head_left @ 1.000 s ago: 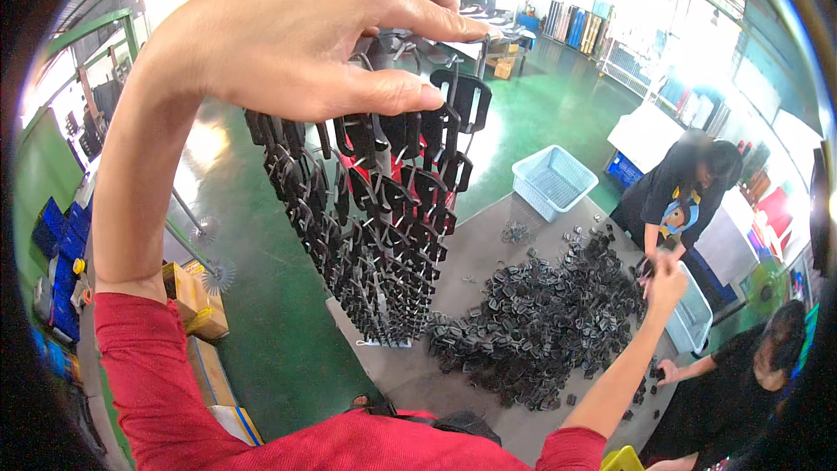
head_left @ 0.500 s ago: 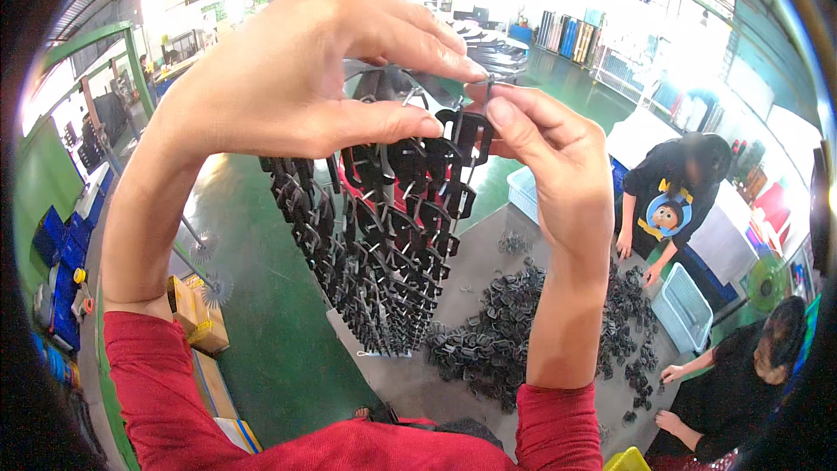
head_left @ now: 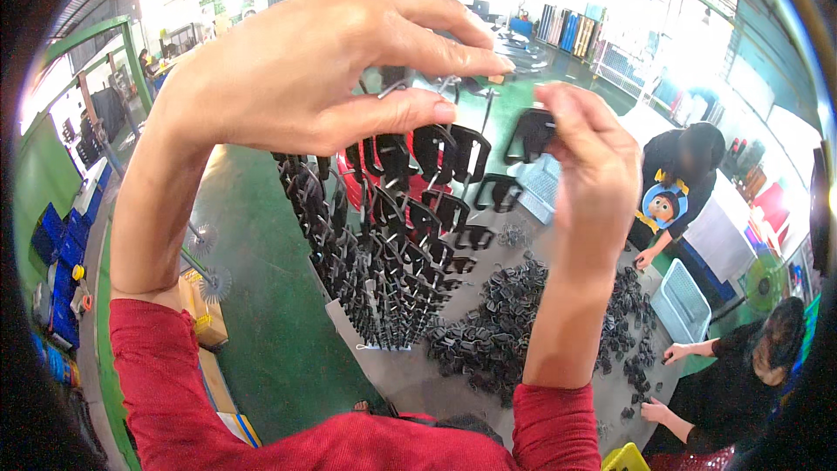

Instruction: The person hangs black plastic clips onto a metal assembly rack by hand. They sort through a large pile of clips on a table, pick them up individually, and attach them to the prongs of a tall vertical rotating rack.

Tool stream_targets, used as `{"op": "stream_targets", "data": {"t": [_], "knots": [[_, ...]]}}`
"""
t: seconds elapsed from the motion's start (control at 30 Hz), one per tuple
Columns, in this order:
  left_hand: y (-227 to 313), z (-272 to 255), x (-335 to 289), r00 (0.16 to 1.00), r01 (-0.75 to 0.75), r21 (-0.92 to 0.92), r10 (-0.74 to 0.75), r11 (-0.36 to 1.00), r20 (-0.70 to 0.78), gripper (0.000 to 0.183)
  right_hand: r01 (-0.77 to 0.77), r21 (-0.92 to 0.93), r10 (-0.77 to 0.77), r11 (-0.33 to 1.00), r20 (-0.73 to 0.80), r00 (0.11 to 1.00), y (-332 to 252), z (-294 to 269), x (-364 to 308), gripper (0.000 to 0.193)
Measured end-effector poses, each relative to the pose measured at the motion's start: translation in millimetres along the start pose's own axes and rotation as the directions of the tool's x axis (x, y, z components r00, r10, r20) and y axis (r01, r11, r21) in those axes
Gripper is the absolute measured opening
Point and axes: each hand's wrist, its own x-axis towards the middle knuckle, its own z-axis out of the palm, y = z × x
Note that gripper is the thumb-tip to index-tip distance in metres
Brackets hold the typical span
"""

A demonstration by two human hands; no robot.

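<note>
At the upper middle, my left hand [head_left: 349, 70] arches over the top of a hanging rack of metal hooks. Its thumb and fingers are apart, with bare hook tips showing in the gap. My right hand [head_left: 597, 148], slightly blurred, pinches a small black buckle-like piece [head_left: 530, 133] to the right of the rack, apart from the hooks. Many similar black pieces [head_left: 436, 153] hang in rows on the rack down to its narrow-looking lower end. A black piece [head_left: 500, 192] hangs on the rack's right side, below the held one.
Below, a grey table [head_left: 436, 394] bears a large heap of black pieces [head_left: 488, 340]. Two people in black [head_left: 689, 166] sit or stand at its right side, hands near the pieces. A pale blue basket [head_left: 680, 301] stands between them; another basket [head_left: 542, 187] is behind the heap.
My right hand has moved right, away from my left fingertips and the hook, with a black piece in its fingers. The rack's pieces have shifted and spread to the right.
</note>
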Motion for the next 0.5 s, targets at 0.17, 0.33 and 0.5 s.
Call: {"op": "stream_targets", "data": {"t": [0.17, 0.33, 0.5], "knots": [[-8, 10, 5, 0.999, 0.047, 0.087, -0.046, 0.995, -0.017, 0.043, -0.069, -0.311, -0.064, 0.948, -0.397, 0.916, 3, -86, -14, 0.020], [-9, 5, 4, 0.986, 0.147, 0.139, -0.157, 0.979, 0.064, 0.046, -0.299, -0.444, 0.017, 0.844, -0.535, 0.844, 39, -204, -59, 0.020], [-14, -3, 13, 0.997, 0.002, 0.074, -0.007, 0.997, 0.073, 0.049, -0.423, -0.880, 0.212, 0.215, -0.380, 0.900, 106, -285, -135, 0.023]]}}
